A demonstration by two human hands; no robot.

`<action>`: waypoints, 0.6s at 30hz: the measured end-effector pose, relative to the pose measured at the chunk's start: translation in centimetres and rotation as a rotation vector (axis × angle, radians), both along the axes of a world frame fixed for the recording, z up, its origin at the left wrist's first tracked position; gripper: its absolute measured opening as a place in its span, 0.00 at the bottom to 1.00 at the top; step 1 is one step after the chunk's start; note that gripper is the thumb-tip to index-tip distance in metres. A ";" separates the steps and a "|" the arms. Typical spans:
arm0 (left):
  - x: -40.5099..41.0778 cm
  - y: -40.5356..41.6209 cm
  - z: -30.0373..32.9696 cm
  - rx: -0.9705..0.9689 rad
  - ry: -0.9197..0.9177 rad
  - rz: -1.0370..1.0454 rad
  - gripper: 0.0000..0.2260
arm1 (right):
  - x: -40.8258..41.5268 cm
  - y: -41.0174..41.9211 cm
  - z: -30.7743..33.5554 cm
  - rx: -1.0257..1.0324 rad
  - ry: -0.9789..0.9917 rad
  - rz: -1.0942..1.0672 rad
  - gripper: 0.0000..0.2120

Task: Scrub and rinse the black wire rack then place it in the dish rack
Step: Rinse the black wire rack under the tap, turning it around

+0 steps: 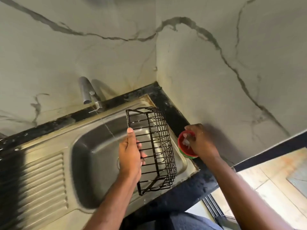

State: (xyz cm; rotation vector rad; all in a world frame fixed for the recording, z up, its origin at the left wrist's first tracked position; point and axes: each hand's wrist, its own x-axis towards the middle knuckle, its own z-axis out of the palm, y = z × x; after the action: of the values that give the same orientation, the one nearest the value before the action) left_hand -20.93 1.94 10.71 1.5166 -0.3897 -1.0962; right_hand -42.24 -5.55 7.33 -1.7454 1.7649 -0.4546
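Observation:
The black wire rack [155, 146] is a rectangular wire basket held over the right side of the steel sink [93, 163]. My left hand [130, 152] grips its left long edge, thumb up along the rim. To the right, my right hand [201, 141] reaches into a small red tub with a green base [183, 147] that stands on the black counter at the sink's right edge. Its fingertips pinch a pale, wet, soapy scrubber [186, 140] inside the tub. The dish rack is out of view.
A steel tap [87, 91] at the back of the sink lets a thin stream of water fall into the basin. The ribbed drainboard [44, 180] lies to the left. Marbled walls meet in a corner behind the black counter [176, 118]. The floor shows at lower right.

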 end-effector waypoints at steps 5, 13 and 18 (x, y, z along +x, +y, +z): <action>1.4 0.9 0.1 -0.011 0.055 0.011 0.19 | 3.2 -0.1 0.6 -0.195 -0.019 0.092 0.08; 5.3 3.1 0.4 0.013 0.057 0.134 0.18 | 12.3 0.4 0.6 -0.256 -0.135 0.334 0.11; 8.7 4.4 0.1 0.053 0.034 0.223 0.17 | 17.2 0.2 0.6 -0.180 -0.083 0.475 0.17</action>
State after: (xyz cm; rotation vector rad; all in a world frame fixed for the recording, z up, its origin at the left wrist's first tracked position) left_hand -12.19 6.30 10.78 1.5450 -0.1634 -0.9611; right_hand -25.03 -5.32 7.96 -2.1568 1.2238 -0.4795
